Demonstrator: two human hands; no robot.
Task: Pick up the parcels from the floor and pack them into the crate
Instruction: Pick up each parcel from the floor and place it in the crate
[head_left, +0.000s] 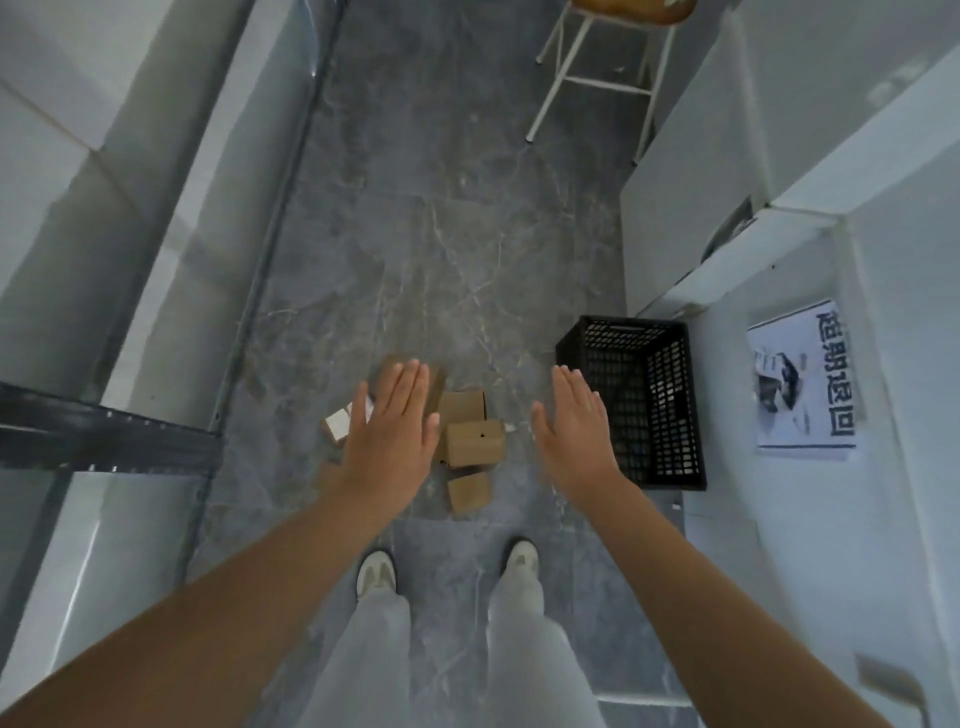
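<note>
Storeroom aisle: grey marble-look floor between metal racking and white cabinets; a printed notice is stuck to one cabinet.

Single head cam, wide-angle, standing height, pitched steeply down at the floor; own feet near edge, stool far.

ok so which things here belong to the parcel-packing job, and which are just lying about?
Job:
- cardboard parcels on the floor
- black crate to their right
- left hand and right hand, both flat, holding nothing

Lying about:
- stool
- printed poster
- dark shelf beam on the left
</note>
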